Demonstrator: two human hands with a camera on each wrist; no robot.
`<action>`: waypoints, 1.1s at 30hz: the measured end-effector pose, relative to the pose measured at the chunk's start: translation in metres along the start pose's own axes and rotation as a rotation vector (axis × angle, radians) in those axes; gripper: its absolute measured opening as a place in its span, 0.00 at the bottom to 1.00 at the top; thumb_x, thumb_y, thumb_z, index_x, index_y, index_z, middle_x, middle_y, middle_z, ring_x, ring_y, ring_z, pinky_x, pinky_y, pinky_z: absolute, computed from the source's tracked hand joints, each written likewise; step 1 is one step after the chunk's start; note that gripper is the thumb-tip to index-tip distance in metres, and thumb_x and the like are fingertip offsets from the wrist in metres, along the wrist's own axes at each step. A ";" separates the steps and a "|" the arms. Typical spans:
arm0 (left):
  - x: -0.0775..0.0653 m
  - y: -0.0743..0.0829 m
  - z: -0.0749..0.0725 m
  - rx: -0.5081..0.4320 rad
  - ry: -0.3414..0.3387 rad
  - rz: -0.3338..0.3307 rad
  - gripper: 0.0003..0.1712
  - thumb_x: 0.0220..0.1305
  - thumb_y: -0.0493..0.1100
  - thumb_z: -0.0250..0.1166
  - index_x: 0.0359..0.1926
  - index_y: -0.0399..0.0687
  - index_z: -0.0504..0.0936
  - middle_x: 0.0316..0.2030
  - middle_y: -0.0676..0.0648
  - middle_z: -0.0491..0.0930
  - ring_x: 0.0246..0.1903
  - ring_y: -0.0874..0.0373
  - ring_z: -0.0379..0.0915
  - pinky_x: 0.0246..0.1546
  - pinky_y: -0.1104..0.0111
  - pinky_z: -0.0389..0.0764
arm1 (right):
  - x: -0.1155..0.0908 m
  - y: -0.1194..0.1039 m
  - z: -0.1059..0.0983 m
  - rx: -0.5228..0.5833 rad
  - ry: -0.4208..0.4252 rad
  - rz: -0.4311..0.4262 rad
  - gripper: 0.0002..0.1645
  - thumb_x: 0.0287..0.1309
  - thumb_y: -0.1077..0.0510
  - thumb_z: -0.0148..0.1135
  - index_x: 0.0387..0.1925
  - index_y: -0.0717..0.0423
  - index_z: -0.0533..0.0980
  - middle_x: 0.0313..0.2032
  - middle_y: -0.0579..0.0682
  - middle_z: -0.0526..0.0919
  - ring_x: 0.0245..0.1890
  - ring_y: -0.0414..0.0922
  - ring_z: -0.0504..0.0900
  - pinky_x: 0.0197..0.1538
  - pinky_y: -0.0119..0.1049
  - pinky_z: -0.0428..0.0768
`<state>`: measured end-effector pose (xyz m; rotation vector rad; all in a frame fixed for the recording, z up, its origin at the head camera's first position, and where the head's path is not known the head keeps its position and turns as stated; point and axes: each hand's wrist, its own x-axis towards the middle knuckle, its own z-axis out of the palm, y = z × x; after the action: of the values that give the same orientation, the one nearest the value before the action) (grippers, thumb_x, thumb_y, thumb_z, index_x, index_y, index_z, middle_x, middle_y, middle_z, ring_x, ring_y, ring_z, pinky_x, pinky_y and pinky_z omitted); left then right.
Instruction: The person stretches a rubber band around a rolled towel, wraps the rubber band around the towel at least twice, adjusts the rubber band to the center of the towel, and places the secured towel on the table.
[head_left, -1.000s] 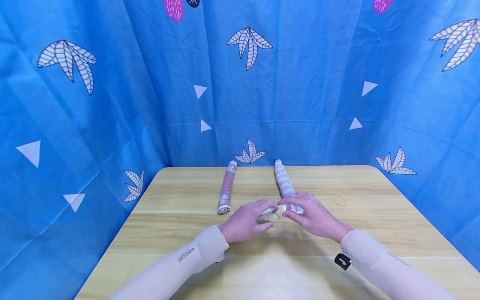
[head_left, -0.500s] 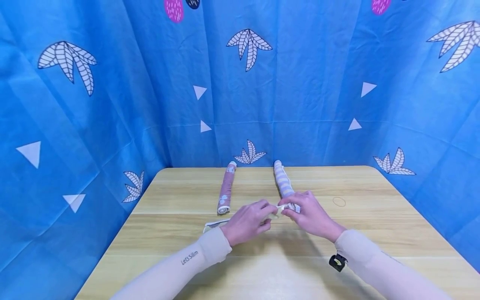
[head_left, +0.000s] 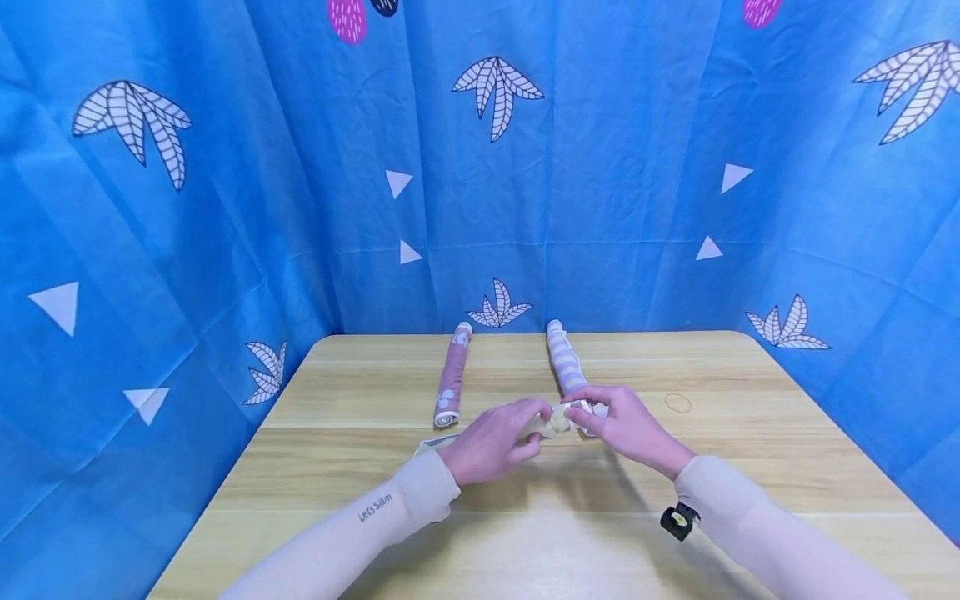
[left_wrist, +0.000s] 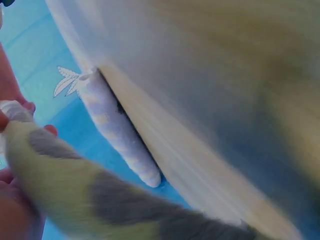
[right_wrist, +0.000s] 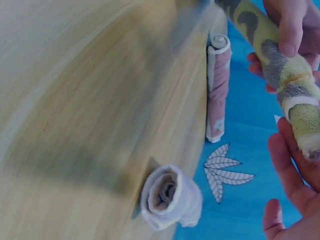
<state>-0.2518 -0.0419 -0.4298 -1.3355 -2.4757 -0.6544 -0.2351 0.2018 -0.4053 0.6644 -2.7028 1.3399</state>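
A rolled towel, yellow-green with grey patches (right_wrist: 272,55), is held up off the table between both hands. My left hand (head_left: 495,442) grips it along its length, thumb on top in the right wrist view. The right hand (head_left: 626,429) has thumb and fingers about its right end. A thin orange band (right_wrist: 296,78) crosses the towel near that end, where a white edge also shows. The towel's other end, partly hidden by the left hand, reaches out past the left wrist in the head view.
Beyond the hands, a pink rolled towel with pale flowers (head_left: 453,375) lies on the wooden table (head_left: 337,475). A lilac striped rolled towel (head_left: 566,358) lies right behind the right hand. A thin rubber band (head_left: 678,403) rests at the right. Blue curtains (head_left: 630,167) enclose the table.
The right hand's fingers have shifted slightly at the towel's end, and the band of towel between the hands shows more. The towel's left part has come into view beside the left wrist.
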 end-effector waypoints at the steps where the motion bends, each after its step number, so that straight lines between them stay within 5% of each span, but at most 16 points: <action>1: 0.000 0.001 -0.001 -0.022 -0.007 -0.014 0.18 0.65 0.39 0.63 0.54 0.55 0.71 0.40 0.57 0.77 0.24 0.67 0.64 0.26 0.79 0.69 | 0.000 0.000 0.000 -0.011 0.003 -0.001 0.16 0.65 0.47 0.65 0.48 0.51 0.83 0.37 0.54 0.87 0.24 0.42 0.82 0.26 0.36 0.81; 5: 0.000 0.003 -0.002 -0.060 -0.018 -0.027 0.21 0.65 0.39 0.63 0.58 0.57 0.71 0.45 0.57 0.80 0.27 0.67 0.68 0.32 0.77 0.74 | 0.000 -0.002 0.001 -0.029 -0.016 0.032 0.17 0.65 0.44 0.64 0.44 0.53 0.83 0.31 0.51 0.85 0.22 0.41 0.79 0.24 0.36 0.79; 10: 0.000 0.008 0.002 0.011 -0.002 0.032 0.26 0.66 0.45 0.67 0.63 0.58 0.72 0.54 0.56 0.81 0.38 0.68 0.77 0.45 0.75 0.80 | 0.001 -0.002 0.003 -0.007 -0.037 0.073 0.13 0.66 0.50 0.63 0.36 0.56 0.83 0.30 0.51 0.83 0.21 0.40 0.74 0.23 0.33 0.76; 19: 0.003 0.012 -0.004 0.161 0.025 0.109 0.25 0.61 0.37 0.69 0.59 0.56 0.77 0.45 0.55 0.80 0.28 0.69 0.71 0.30 0.84 0.72 | 0.002 -0.006 0.007 0.060 -0.006 0.122 0.12 0.66 0.54 0.63 0.30 0.58 0.81 0.28 0.52 0.79 0.20 0.39 0.68 0.21 0.29 0.67; 27: 0.006 0.012 -0.006 0.177 -0.016 0.118 0.23 0.59 0.36 0.69 0.55 0.54 0.79 0.36 0.55 0.74 0.25 0.68 0.65 0.24 0.84 0.65 | 0.003 -0.007 0.011 0.053 -0.013 0.114 0.11 0.66 0.56 0.62 0.29 0.56 0.81 0.20 0.46 0.70 0.17 0.37 0.63 0.19 0.28 0.62; 33: 0.002 0.008 -0.004 0.156 -0.007 0.150 0.10 0.62 0.38 0.68 0.41 0.53 0.75 0.33 0.56 0.69 0.26 0.67 0.64 0.24 0.83 0.64 | 0.003 -0.010 0.009 0.151 -0.021 0.189 0.12 0.64 0.54 0.63 0.30 0.59 0.80 0.30 0.51 0.78 0.25 0.41 0.69 0.26 0.30 0.69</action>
<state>-0.2464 -0.0386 -0.4233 -1.4466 -2.3487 -0.4134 -0.2326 0.1889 -0.4025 0.4433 -2.7600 1.6016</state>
